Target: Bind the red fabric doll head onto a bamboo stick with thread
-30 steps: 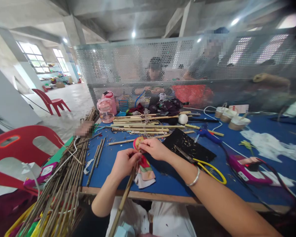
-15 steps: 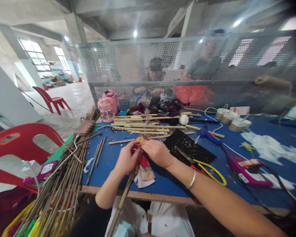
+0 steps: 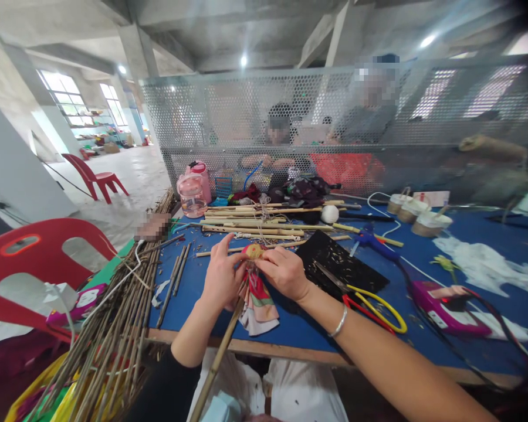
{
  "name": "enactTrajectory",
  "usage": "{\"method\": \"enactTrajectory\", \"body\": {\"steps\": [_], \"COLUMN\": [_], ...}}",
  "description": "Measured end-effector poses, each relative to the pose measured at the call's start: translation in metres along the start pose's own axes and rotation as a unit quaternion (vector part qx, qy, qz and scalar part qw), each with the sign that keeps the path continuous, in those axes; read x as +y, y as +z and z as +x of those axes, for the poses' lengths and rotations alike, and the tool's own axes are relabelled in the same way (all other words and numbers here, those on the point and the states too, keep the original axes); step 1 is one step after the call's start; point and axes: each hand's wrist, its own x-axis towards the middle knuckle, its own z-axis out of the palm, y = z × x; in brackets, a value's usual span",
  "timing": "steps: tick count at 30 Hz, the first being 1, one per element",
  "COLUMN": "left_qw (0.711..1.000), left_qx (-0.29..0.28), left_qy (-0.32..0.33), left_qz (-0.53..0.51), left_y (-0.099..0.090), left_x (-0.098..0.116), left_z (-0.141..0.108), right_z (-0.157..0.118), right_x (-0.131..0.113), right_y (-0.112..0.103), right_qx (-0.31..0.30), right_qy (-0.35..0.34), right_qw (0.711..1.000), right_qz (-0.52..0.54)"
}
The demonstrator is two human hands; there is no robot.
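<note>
Both hands meet over a small cloth-wrapped figure (image 3: 261, 308) with a round tan head (image 3: 254, 252) and a red, green and pale skirt. A bamboo stick (image 3: 217, 357) slants from beneath it past the table's front edge to my lap. My left hand (image 3: 222, 272) grips the figure's neck from the left, index finger raised. From the other side my right hand (image 3: 287, 274) pinches just under the head. My fingers partly hide the neck. To the right, scissors with yellow and red handles (image 3: 372, 302) lie partly on a black cloth (image 3: 341, 261).
Bamboo sticks (image 3: 264, 231) and a white ball (image 3: 330, 214) lie at the back. A bundle of thin canes (image 3: 127, 310) leans along the left. Right are a blue glue gun (image 3: 376, 243), a purple power strip (image 3: 449, 313) and pots (image 3: 429, 223). People sit behind a perforated screen (image 3: 229, 111).
My left index finger has lifted off the head, and my hands have parted slightly, so more of the head shows. The view has shifted a little.
</note>
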Motion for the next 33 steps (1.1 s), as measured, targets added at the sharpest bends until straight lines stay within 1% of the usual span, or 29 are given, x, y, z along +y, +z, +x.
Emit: {"method": "enactTrajectory", "body": {"steps": [1,2,3,5,6,7,9,10,12,14,15,16,18,19,21,22,23,24,25,27,29,30,31,33], "left_qw": [1.0,0.999,0.996,0.98,0.97,0.962,0.954,0.954,0.957,0.962,0.964,0.966,0.97,0.971,0.975,0.98,0.986,0.992,0.995,0.997,0.997,0.996,0.996,0.996], "left_qx": [0.008,0.002,-0.016,-0.057,-0.066,-0.06,-0.022,-0.004,0.018,0.026,0.027,0.029,0.036,0.041,0.049,0.049,0.043,0.033,0.019,-0.009,-0.028,-0.034,-0.04,-0.038], "left_qy": [-0.01,-0.023,-0.036,-0.082,-0.111,-0.145,-0.211,-0.232,-0.247,-0.247,-0.244,-0.24,-0.23,-0.223,-0.2,-0.174,-0.135,-0.088,-0.038,0.043,0.073,0.079,0.084,0.082], "left_qz": [-0.009,-0.034,-0.074,-0.17,-0.205,-0.224,-0.21,-0.189,-0.148,-0.114,-0.1,-0.089,-0.077,-0.075,-0.078,-0.082,-0.087,-0.09,-0.087,-0.06,-0.019,-0.003,0.004,-0.012], "left_y": [-0.001,-0.002,-0.002,-0.001,0.001,0.003,0.007,0.009,0.01,0.01,0.009,0.009,0.007,0.005,0.0,-0.003,-0.007,-0.011,-0.015,-0.021,-0.023,-0.023,-0.022,-0.019], "left_x": [-0.001,-0.003,-0.005,-0.008,-0.009,-0.011,-0.014,-0.016,-0.02,-0.023,-0.023,-0.023,-0.021,-0.018,-0.011,-0.006,-0.001,0.004,0.009,0.017,0.023,0.024,0.024,0.023], "left_z": [-0.001,-0.001,-0.002,-0.004,-0.005,-0.006,-0.007,-0.007,-0.006,-0.005,-0.005,-0.004,-0.003,-0.002,-0.001,0.0,0.001,0.002,0.004,0.008,0.013,0.015,0.018,0.022], "right_z": [-0.002,-0.004,-0.006,-0.012,-0.014,-0.016,-0.019,-0.02,-0.019,-0.016,-0.013,-0.009,-0.002,0.002,0.009,0.012,0.015,0.017,0.02,0.024,0.028,0.029,0.029,0.028], "right_x": [0.001,0.003,0.004,0.006,0.006,0.006,0.005,0.004,0.002,-0.003,-0.005,-0.008,-0.015,-0.017,-0.021,-0.023,-0.023,-0.023,-0.023,-0.023,-0.022,-0.022,-0.021,-0.02], "right_y": [0.0,-0.001,-0.001,-0.001,0.0,0.0,0.0,0.0,-0.002,-0.004,-0.005,-0.005,-0.002,0.0,0.007,0.01,0.012,0.013,0.013,0.01,0.004,0.001,-0.002,-0.006], "right_qx": [-0.003,-0.009,-0.016,-0.024,-0.025,-0.024,-0.028,-0.035,-0.055,-0.081,-0.097,-0.117,-0.148,-0.149,-0.118,-0.098,-0.082,-0.078,-0.085,-0.121,-0.17,-0.193,-0.211,-0.226], "right_qy": [0.004,0.01,0.016,0.029,0.033,0.035,0.031,0.025,0.015,0.022,0.039,0.072,0.179,0.243,0.358,0.399,0.429,0.447,0.454,0.428,0.372,0.349,0.336,0.344], "right_qw": [1.0,1.0,0.999,0.997,0.997,0.996,0.996,0.995,0.992,0.98,0.966,0.945,0.883,0.848,0.785,0.763,0.748,0.74,0.743,0.772,0.799,0.803,0.801,0.779], "right_qz": [0.01,0.022,0.037,0.061,0.07,0.076,0.082,0.086,0.113,0.183,0.236,0.296,0.408,0.448,0.491,0.499,0.501,0.496,0.485,0.455,0.441,0.443,0.449,0.473]}}
